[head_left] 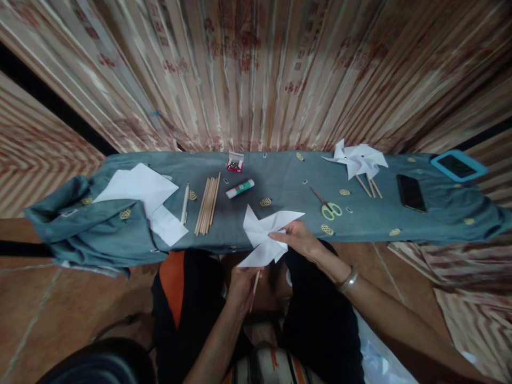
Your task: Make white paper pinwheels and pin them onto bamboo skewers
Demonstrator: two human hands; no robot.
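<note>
A white paper pinwheel is held over the near edge of the cloth-covered table. My right hand grips its right side, the thumb lying on the paper near the centre. Below the pinwheel, my left hand is closed around a thin wooden stick that points down toward my lap. Where the stick meets the paper is hidden. Closest on the table are a bundle of wooden sticks, a glue stick and green-handled scissors.
A small open red box of metal pieces stands at the back. White paper sheets and a white pen lie left. At right are several finished pinwheels, a black phone and a blue-framed tablet. Striped curtains hang behind.
</note>
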